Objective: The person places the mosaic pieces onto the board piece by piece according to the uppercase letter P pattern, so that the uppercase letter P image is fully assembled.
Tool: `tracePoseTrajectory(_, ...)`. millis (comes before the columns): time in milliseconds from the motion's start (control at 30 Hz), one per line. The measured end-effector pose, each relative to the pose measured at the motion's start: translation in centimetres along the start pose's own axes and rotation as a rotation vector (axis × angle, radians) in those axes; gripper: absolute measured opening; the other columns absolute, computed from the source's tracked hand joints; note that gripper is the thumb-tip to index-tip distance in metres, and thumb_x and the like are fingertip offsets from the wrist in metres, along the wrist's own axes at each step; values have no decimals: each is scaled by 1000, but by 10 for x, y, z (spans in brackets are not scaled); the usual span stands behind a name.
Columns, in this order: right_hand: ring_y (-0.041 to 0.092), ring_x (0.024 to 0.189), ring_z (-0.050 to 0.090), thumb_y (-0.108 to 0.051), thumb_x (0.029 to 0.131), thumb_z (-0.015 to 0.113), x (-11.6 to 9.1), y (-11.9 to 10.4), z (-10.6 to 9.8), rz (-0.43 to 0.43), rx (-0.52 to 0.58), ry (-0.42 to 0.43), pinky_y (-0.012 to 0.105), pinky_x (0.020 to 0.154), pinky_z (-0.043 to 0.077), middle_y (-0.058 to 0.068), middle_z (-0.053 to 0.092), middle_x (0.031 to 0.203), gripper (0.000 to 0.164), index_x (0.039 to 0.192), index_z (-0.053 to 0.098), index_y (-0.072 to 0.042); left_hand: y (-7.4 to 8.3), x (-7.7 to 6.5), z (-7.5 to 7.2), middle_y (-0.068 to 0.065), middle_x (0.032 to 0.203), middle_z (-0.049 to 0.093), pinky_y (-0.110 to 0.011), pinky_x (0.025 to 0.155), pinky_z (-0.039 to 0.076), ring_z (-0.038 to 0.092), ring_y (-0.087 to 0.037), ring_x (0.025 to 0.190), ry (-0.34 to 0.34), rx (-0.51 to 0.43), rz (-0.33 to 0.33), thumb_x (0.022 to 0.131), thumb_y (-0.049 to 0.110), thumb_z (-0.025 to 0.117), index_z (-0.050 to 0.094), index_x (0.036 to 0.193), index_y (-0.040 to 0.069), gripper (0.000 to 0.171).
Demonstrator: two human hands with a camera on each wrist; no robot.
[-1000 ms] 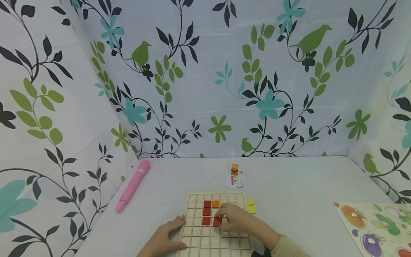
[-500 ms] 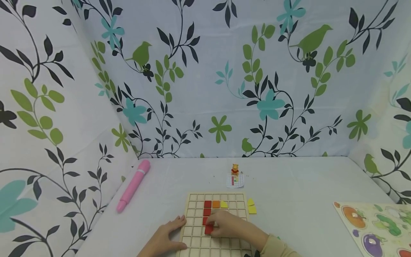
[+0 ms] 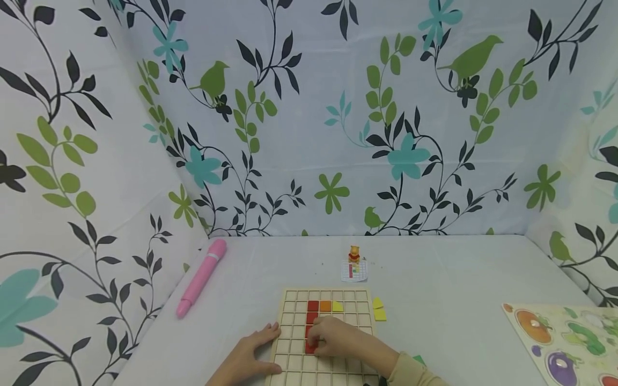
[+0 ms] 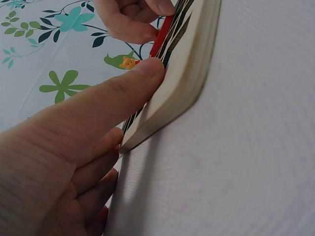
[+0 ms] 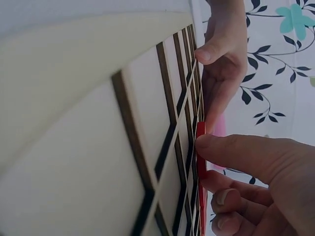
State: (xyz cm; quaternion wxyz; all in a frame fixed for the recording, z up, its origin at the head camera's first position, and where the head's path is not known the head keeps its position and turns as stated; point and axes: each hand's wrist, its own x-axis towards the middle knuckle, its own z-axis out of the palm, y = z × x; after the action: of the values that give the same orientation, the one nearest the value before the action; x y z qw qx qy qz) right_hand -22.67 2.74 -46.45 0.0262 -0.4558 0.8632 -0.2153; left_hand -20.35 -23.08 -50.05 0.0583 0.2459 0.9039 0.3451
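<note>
A wooden grid board (image 3: 294, 364) lies on the white table. My left hand (image 3: 248, 354) rests along its left edge, fingers spread; in the left wrist view the thumb (image 4: 147, 69) lies on the board's rim. Over the board, my right hand (image 3: 340, 340) pinches a red square tile (image 3: 310, 348) at the lower end of a column of red tiles (image 3: 313, 306). The right wrist view shows the thumb (image 5: 206, 142) on the red tile (image 5: 201, 162), close against the grid. An orange tile (image 3: 325, 306) and a yellow tile (image 3: 337, 306) continue the top row rightward.
Loose yellow tiles (image 3: 380, 314) lie right of the board. A green piece (image 3: 419, 359) shows beside the right sleeve. Behind stand a small bear figurine (image 3: 354, 254) and a patterned grid card (image 3: 354, 272). A pink stick (image 3: 201, 279) lies left, a vegetable-picture board (image 3: 562, 343) right.
My right hand has carried the red tile left and toward me, from right of the red column to its lower end, where it now lines up. The left hand stays put.
</note>
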Motion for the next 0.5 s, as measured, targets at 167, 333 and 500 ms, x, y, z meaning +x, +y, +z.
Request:
tracePoseTrajectory(167,-1,62,40,-12,75,72,1,-2,-1,-3,-3,-4,8,55,36,-15,47,72,8,77,65,-16,1,0,-1,-8,134,41,-56,96,24,33,-32,123,1,-2,5,66,51,70,50,127,5,78)
tracePoseTrajectory(333,-2,60,38,-12,75,71,2,-3,-1,-20,-17,-1,7,54,35,-14,46,72,8,77,66,-16,2,0,-1,-8,135,41,-57,97,22,32,-33,124,-4,-11,-2,66,51,70,49,127,5,80)
tracePoseTrajectory(500,-3,61,39,-14,75,72,1,-2,0,-37,-36,12,6,55,35,-14,46,72,7,77,65,-16,1,1,-1,-9,135,41,-57,97,22,32,-33,123,-7,-10,-16,66,50,70,49,127,5,79)
